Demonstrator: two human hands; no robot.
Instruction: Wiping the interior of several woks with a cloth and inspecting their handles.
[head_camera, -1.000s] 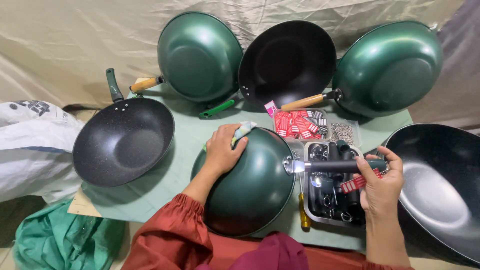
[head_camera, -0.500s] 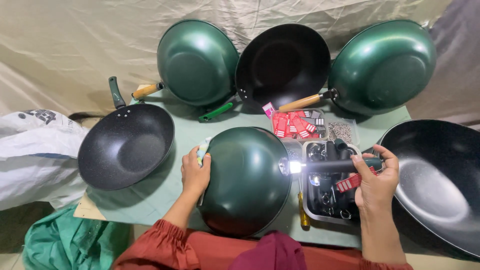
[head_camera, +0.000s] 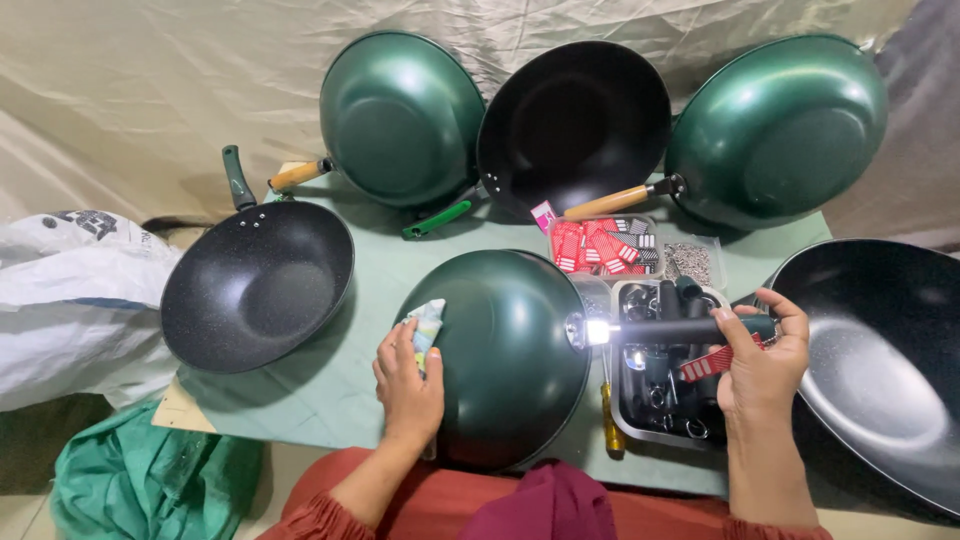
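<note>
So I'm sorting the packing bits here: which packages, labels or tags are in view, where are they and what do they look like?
Red tags: a heap of small red-and-white cards in a clear tray behind the upturned green wok.
Red tag: one strip by the right hand, over the parts tray.
White bag: large and crumpled with dark print, at the table's left edge.

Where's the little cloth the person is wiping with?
The cloth is under the left hand, pressed against the left side of the upturned green wok, low centre.
</note>
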